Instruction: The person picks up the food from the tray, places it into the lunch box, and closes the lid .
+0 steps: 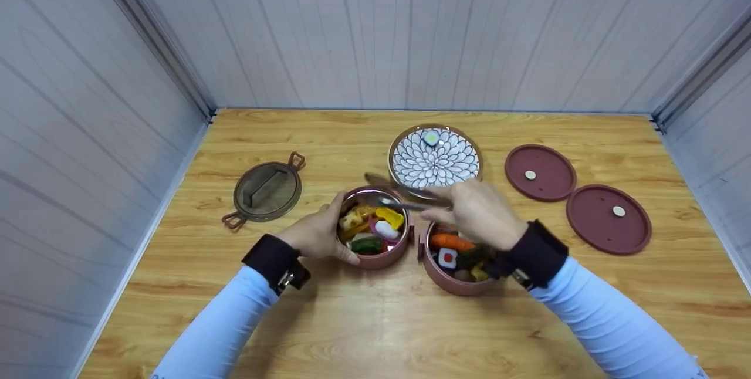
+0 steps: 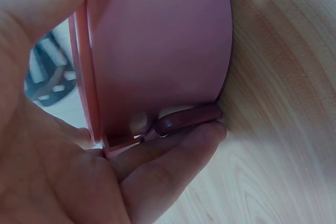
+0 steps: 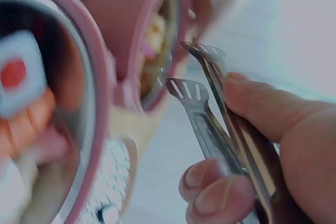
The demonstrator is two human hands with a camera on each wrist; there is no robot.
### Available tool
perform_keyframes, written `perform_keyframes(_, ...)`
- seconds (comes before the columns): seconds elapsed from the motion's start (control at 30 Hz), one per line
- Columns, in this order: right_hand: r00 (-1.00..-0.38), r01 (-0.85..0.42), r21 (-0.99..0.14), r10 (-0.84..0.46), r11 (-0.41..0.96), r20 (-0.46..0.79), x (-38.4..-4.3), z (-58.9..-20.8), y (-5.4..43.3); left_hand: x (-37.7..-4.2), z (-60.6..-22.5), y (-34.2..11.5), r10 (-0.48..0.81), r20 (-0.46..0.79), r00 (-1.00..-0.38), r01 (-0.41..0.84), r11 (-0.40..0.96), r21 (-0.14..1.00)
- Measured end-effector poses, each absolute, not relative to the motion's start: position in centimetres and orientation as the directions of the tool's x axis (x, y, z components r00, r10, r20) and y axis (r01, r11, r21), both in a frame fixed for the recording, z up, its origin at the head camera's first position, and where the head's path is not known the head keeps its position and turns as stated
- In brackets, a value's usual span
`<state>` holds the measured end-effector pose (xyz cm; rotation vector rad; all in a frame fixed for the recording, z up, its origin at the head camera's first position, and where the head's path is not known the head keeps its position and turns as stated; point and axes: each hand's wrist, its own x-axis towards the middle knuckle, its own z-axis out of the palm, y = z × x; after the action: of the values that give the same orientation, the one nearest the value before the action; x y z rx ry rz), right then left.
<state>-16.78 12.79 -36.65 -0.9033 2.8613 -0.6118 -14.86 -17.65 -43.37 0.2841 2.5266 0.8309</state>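
Note:
My left hand (image 1: pixel 314 232) grips the side of a round pink pot (image 1: pixel 381 260) filled with toy food, among it a yellow piece (image 1: pixel 389 217) and a green piece (image 1: pixel 366 244). In the left wrist view, fingers press against the pot's side handle (image 2: pixel 189 119). Metal tongs (image 3: pixel 203 135) are held in my right hand (image 1: pixel 484 215), their slotted tips apart with nothing between them. They reach over the left pot's rim in the head view. Below the right hand stands a second pink pot (image 1: pixel 452 287), holding an orange carrot-like piece (image 1: pixel 452 242) and a sushi piece (image 1: pixel 447 258).
Behind the pots, a petal-patterned plate (image 1: pixel 434 162) carries one small sushi-like piece (image 1: pixel 431 137). Two dark red lids (image 1: pixel 540 176) lie at the right. To the left lies a round brown lid (image 1: pixel 268 191) with two looped handles. Panels wall the table's back and sides.

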Motion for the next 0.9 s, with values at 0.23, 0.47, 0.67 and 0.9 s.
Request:
perform_keyframes(0.23,-0.925,-0.372,-0.292,-0.379,0.881,0.036,-21.2,-36.0,15.9,-14.9,-43.3,-17.7,0.329,-0.366,-0.871,0.046,0.795,0.605)
perform_keyframes(0.47,-0.943,-0.331,-0.151,-0.324,0.931,0.073,-25.4,-38.6,17.7,-14.9,-43.3,-17.6,0.335,-0.366,-0.868,0.053,0.795,0.604)
perform_keyframes(0.67,-0.951,-0.308,-0.125,-0.305,0.943,0.039,-27.0,-39.9,17.4,-14.8,-43.3,-17.6,0.336,-0.37,-0.866,0.057,0.802,0.594)
perform_keyframes(0.9,-0.952,-0.306,-0.124,-0.307,0.944,0.011,-27.2,-40.4,17.2,-14.8,-43.3,-17.7,0.322,-0.384,-0.866,0.042,0.811,0.584)
